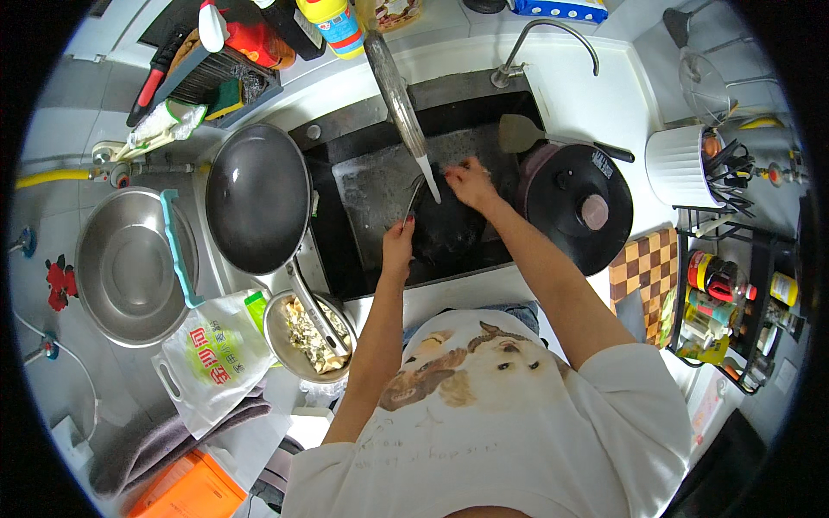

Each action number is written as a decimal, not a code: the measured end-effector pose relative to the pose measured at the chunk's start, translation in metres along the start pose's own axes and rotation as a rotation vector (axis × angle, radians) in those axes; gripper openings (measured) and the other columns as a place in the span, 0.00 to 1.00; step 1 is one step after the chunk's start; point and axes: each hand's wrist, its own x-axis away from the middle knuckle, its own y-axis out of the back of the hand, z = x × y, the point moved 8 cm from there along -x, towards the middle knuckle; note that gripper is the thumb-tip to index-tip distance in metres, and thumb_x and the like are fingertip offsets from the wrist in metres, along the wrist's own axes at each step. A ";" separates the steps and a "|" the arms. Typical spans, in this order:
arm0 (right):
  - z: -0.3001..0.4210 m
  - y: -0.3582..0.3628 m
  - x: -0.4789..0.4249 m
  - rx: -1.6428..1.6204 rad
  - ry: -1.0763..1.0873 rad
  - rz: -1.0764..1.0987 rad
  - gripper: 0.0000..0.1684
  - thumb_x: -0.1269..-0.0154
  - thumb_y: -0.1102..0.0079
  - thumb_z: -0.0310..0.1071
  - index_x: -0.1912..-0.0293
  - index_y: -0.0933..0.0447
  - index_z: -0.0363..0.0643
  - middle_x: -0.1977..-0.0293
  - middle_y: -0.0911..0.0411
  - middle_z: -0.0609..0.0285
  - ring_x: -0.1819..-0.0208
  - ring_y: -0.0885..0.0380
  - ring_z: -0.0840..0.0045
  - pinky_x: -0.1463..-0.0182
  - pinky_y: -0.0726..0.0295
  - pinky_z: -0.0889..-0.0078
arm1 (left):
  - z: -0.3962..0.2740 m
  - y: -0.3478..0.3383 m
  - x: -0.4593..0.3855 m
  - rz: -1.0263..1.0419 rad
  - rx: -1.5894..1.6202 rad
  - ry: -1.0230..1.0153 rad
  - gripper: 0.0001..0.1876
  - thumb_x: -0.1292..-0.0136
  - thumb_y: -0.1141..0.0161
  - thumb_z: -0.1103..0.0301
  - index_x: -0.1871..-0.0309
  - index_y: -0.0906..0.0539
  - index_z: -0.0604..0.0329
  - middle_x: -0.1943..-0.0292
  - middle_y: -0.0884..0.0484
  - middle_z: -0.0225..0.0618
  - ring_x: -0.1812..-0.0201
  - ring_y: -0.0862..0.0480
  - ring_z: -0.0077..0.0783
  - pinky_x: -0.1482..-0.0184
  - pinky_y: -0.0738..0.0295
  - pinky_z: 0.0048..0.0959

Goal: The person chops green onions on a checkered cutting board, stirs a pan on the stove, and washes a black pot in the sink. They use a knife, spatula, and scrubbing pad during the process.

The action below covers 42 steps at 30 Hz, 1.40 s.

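Both hands are inside a dark kitchen sink [363, 188], under a gooseneck faucet [396, 97] seen end-on from above. My left hand [398, 246] grips the metal handle [412, 197] of a utensil or pan; its far end is hard to make out. My right hand [467, 182], fingers bent, is at the far edge of a round black pan or similar dark vessel [450, 223] in the basin. Whether the right hand holds something small cannot be told. To its right, a spatula [521, 134] lies across the sink edge, beside a black lidded pot [576, 207].
A frying pan [259, 197] stands left of the sink, its handle over a bowl of chopped food [311, 337]. A steel basin [139, 265] is farther left. A checkered cutting board [641, 278] with a blade and a utensil holder [677, 165] stand right.
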 end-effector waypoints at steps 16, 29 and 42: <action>-0.062 -0.044 0.006 -0.913 -0.630 0.242 0.30 0.32 0.52 0.51 0.35 0.33 0.50 0.36 0.33 0.56 0.37 0.33 0.64 0.35 0.34 0.60 | 0.020 0.032 0.026 0.002 0.607 0.181 0.22 0.29 0.48 0.56 0.38 0.28 0.59 0.38 0.27 0.38 0.37 0.30 0.37 0.33 0.39 0.36; 0.003 -0.038 0.106 -0.382 -0.092 -0.430 0.30 0.29 0.53 0.44 0.30 0.41 0.57 0.28 0.51 0.51 0.30 0.48 0.51 0.30 0.46 0.45 | 0.005 -0.013 0.003 -0.040 0.822 0.309 0.25 0.25 0.59 0.54 0.31 0.37 0.58 0.31 0.36 0.40 0.31 0.36 0.43 0.29 0.44 0.45; 0.049 -0.015 -0.053 0.012 0.081 0.422 0.22 0.34 0.53 0.50 0.46 0.21 0.57 0.34 0.35 0.63 0.36 0.34 0.60 0.34 0.36 0.57 | 0.001 -0.017 0.020 0.021 0.493 0.241 0.25 0.29 0.48 0.53 0.35 0.30 0.58 0.35 0.29 0.35 0.34 0.33 0.37 0.30 0.43 0.39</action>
